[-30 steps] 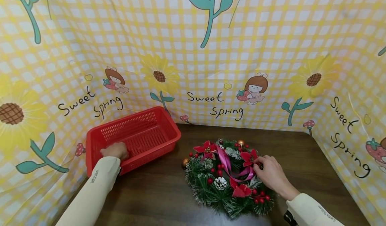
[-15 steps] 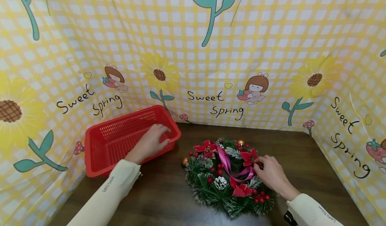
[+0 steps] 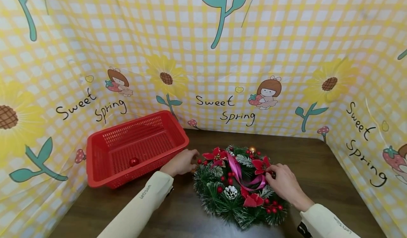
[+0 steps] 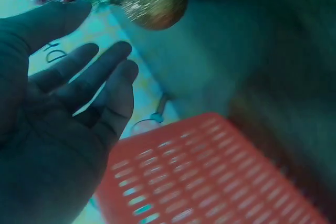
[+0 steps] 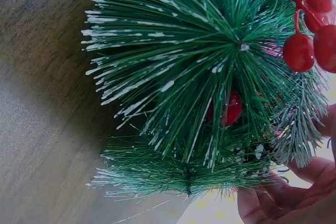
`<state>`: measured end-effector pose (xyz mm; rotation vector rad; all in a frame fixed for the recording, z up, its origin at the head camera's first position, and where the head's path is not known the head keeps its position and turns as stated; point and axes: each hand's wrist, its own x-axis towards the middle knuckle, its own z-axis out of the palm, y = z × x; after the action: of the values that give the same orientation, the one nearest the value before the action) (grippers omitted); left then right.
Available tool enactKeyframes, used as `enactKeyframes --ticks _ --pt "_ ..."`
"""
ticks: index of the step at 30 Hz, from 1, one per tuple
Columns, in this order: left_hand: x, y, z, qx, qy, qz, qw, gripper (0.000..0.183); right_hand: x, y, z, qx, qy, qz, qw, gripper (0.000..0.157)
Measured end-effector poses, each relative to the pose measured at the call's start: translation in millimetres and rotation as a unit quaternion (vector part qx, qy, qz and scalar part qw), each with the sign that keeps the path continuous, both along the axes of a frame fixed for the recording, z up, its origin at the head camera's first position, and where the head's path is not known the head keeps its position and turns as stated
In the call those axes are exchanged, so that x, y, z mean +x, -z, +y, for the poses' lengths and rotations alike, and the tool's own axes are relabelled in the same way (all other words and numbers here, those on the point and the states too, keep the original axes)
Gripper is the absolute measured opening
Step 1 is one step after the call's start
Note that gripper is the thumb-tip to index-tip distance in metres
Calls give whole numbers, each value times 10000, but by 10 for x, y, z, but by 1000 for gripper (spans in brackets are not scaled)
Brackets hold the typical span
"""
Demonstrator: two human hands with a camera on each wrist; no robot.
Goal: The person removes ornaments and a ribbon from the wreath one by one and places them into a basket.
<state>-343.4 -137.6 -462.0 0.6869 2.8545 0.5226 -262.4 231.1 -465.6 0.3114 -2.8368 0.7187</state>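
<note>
A green Christmas wreath (image 3: 219, 206) with red flowers, berries, a pinecone and a pink ribbon lies on the table. At its left edge is my left hand (image 3: 184, 161), fingers spread and apart from the gold ball (image 4: 156, 4) that hangs there in the left wrist view. My right hand (image 3: 285, 184) grips the wreath's right side, thumb and fingers at a red flower (image 3: 261, 165); the right wrist view shows its fingers (image 5: 310, 170) behind the needles. Inside the red plastic basket (image 3: 136, 176), left of the wreath, sits a shiny red ball (image 3: 134, 161).
Another gold ball (image 3: 252, 149) shows at the wreath's far edge. The brown wooden table (image 3: 178, 213) is enclosed on three sides by a yellow checked cloth (image 3: 210, 72). The basket stands close to the cloth at the back left.
My left hand has come out of the basket and moved right to the wreath's left edge. The red ball now shows on the basket floor. My right hand has stayed put.
</note>
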Motion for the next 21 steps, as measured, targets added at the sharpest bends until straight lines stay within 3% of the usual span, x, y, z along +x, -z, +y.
enactKeyframes --ticks 5,12,21 --pt "-70 121 32 117 93 -383 9992 18 -11 21 1 -6 34 80 10000 11" --pt "-103 182 22 285 66 -774 9966 22 -25 45 -3 -14 55 114 9999 12" --pt "-110 180 -17 477 270 -375 9978 9 -14 41 7 -57 50 115 9999 12"
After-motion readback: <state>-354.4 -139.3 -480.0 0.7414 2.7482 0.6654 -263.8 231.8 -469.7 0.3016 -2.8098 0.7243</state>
